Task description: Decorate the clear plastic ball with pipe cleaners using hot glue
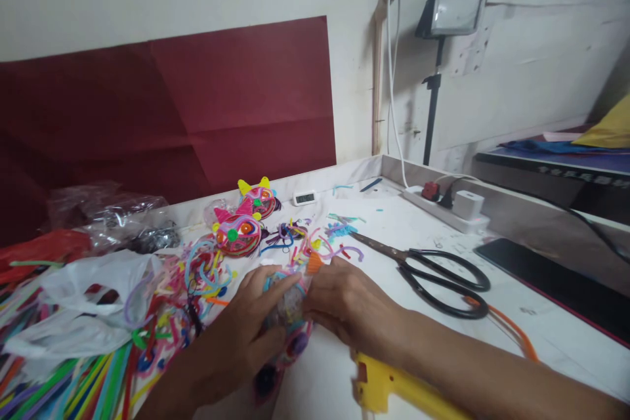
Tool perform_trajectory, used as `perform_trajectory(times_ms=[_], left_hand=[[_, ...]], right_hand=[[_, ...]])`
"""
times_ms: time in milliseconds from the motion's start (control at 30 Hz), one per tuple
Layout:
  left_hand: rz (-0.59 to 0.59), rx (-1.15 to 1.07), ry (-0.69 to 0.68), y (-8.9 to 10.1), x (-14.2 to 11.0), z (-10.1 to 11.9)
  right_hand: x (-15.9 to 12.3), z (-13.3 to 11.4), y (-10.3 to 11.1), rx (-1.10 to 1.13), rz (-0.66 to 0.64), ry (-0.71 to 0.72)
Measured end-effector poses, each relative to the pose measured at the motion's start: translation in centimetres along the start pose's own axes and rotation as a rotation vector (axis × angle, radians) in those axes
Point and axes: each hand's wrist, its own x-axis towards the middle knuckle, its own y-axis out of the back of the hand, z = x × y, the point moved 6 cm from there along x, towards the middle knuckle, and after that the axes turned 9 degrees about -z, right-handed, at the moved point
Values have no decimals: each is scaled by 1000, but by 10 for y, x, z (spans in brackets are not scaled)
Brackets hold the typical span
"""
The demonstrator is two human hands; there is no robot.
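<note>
A small craft figure [290,308] with a clear plastic body, coloured pipe-cleaner trim and a purple round piece is between my hands. My left hand [246,331] grips it from the left, thumb and fingers closed around its side. On its other side, my right hand [349,302] is closed, fingertips pressed against the figure's upper right. An orange pointed piece [314,263] shows just above those fingers; whether it is joined to the figure is unclear. Beneath my right forearm lies a yellow glue gun [378,384]. Blur hides the fingertips' detail.
Two cat-faced crafts [239,234] stand behind the hands, beside pipe-cleaner scraps [290,233] and a small digital display [306,197]. Pipe cleaners [83,380] and a white bag [83,308] lie left. Black-handled scissors [428,269], a phone [551,282] and a power strip [447,210] lie right.
</note>
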Motion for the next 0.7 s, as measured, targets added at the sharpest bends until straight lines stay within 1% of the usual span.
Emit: perform_trajectory(times_ms=[100,267,500,600,700], left_hand=[[14,-5,-7,0,0,-2],[-1,-3,12,-1,1,-4],[-5,9,-9,-1,1,-3],[-16,1,-14,-1,0,-3],[-22,1,-23,0,0,-1]], right_hand=[[1,-1,0,-2,-2,-6],[2,-1,2,-11,7,-19],[2,-1,2,-38,27,-25],[2,0,1,-2,28,-33],[3,3,1,62,36,-77]])
